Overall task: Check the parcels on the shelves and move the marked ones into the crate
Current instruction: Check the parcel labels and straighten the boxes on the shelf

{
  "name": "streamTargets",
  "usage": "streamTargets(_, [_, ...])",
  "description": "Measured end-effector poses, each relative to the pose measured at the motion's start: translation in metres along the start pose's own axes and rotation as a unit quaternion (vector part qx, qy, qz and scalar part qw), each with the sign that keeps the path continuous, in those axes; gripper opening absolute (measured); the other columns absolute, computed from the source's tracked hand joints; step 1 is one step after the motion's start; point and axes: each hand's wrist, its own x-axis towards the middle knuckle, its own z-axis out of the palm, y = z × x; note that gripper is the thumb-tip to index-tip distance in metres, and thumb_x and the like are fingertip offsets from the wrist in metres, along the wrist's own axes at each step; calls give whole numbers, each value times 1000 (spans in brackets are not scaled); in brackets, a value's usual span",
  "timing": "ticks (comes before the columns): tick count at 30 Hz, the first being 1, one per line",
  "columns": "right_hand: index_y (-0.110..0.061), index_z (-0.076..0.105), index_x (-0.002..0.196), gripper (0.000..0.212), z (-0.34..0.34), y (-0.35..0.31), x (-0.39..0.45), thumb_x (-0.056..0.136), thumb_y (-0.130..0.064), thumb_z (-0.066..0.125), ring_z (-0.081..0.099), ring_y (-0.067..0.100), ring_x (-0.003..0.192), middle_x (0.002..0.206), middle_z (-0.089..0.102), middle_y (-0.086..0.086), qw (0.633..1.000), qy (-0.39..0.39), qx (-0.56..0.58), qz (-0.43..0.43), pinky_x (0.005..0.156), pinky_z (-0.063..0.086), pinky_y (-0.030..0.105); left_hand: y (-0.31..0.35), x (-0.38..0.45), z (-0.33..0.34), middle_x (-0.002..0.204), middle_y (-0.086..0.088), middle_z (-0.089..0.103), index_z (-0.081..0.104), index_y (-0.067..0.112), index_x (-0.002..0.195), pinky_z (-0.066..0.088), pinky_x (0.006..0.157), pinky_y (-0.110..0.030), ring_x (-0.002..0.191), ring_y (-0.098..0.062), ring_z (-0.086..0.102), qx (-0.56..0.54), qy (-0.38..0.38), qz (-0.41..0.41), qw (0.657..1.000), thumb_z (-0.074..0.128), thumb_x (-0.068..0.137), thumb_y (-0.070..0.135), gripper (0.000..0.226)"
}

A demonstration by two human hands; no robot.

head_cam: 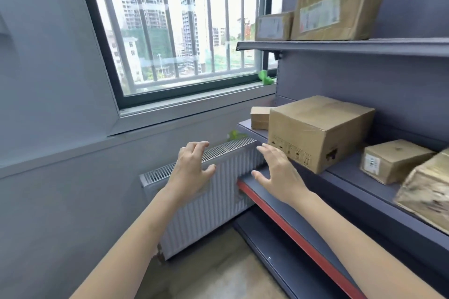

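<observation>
Small storeroom or parcel depot in a high-rise building. Grey metal shelving (352,46) against a bare grey wall, stocked with taped cardboard parcels (315,131), some labelled. Barred window (184,26) facing tower blocks. White radiator (206,192) below the sill. Plain concrete floor (218,274).

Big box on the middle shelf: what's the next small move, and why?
Probably close both open hands, left hand and right hand, onto the big box. Both are empty, it is the nearest parcel, and no mark shows from here.
</observation>
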Motion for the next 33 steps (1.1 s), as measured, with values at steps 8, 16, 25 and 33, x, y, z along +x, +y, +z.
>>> streamTargets(8, [-13,35,140,60,46,46,93,87,-26,60,25,20,139,148,35,6,999,-5,34,20,112,20,28,-46,83,36,132,-8,47,43,8,134,26,100,-23,122,-24,37,3,-5,-42,999,64,83,17,56])
streamTargets(16, [-15,33,141,59,102,74,173,88,-27,57,21,18,141,150,30,4,999,-19,16,40,113,18,27,-105,169,77,133,-8,47,44,7,133,25,100,-20,124,-23,37,-18,-25,-35,999,62,84,14,53])
streamTargets(25, [-14,32,141,59,164,109,257,89,-25,57,18,15,140,150,29,1,979,39,42,196,110,17,23,-182,289,130,134,-4,45,41,11,134,19,96,-13,126,-18,34,-86,-86,24,992,61,86,17,52])
streamTargets(33, [-11,34,140,56,190,148,303,89,-19,56,21,17,139,150,29,4,949,75,8,305,111,15,23,-194,391,196,133,-7,46,44,10,132,20,93,-13,125,-23,37,-134,-150,83,976,61,85,15,51])
